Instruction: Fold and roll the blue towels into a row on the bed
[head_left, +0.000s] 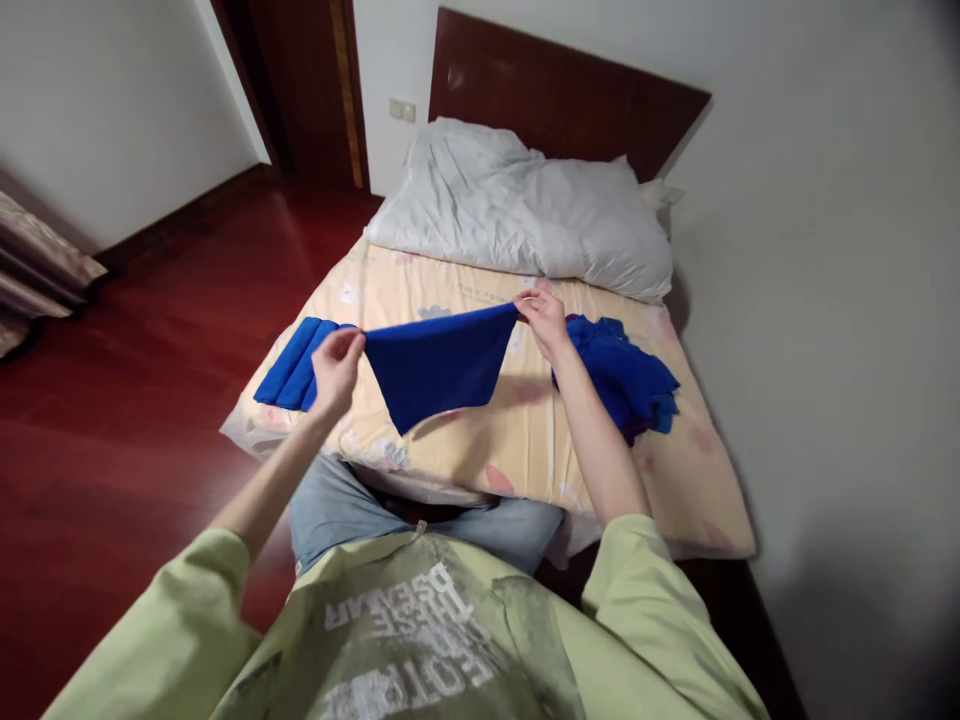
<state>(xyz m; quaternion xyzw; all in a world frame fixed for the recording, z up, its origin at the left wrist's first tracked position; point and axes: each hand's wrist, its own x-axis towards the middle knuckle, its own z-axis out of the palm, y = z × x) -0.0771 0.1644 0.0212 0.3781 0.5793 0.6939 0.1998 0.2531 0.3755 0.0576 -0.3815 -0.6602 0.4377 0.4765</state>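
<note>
A blue cloth (446,365) hangs stretched between my two hands, above the bed. My left hand (337,370) pinches its upper left corner. At the upper right corner, the fingers of my right hand (543,318) are closed on the fabric. The cloth's lower edge droops, lowest toward the left, and throws a shadow on the sheet. Just beyond my left hand lie several blue rolled or folded cloths (289,368) side by side, partly covered by that hand. A crumpled heap of blue cloths (619,370) rests to the right, partly behind my right forearm.
The bed (697,490) has a pale yellow patterned sheet. A bunched white quilt (517,200) lies at its far end, before the dark wooden headboard (555,90). A wall (840,300) runs along the right side. Red wooden floor (150,400) and a curtain (37,260) are at left.
</note>
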